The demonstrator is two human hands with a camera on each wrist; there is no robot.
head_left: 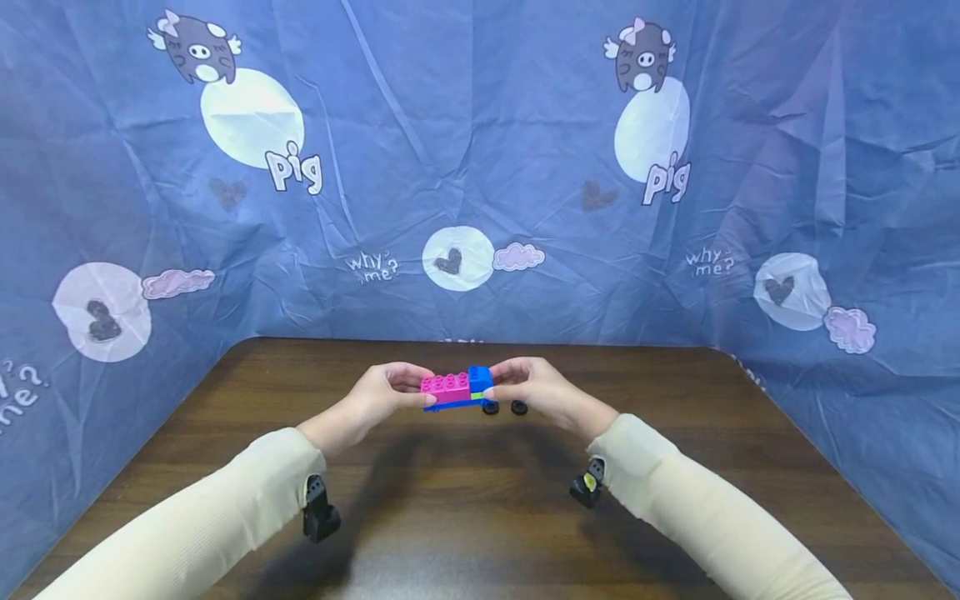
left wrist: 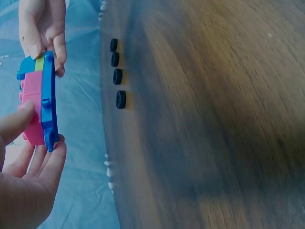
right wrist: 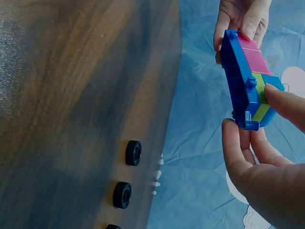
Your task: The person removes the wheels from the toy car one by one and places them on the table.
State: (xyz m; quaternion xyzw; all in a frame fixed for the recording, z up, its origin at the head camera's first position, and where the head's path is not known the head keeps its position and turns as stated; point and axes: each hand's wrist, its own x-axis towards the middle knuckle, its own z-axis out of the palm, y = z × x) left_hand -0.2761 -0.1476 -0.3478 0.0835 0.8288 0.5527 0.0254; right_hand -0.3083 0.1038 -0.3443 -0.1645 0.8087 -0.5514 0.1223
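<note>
Both hands hold a toy brick vehicle (head_left: 447, 388) up above the table, one at each end. It has a long blue base (right wrist: 237, 78), pink bricks (left wrist: 32, 90) with studs on top, and a lime-green piece (right wrist: 260, 88) under a blue brick (head_left: 479, 377). My left hand (head_left: 378, 398) grips the pink end, its thumb on the side and fingers round the far side. At the blue and green end, my right hand (head_left: 536, 390) pinches with thumb and fingers. Axle stubs without wheels stick out along the base in the right wrist view.
Several black wheels (left wrist: 117, 76) stand in a row on the brown wooden table (head_left: 465, 517), near its far edge and behind the vehicle. A blue printed cloth (head_left: 480, 167) hangs round the back and sides of the table.
</note>
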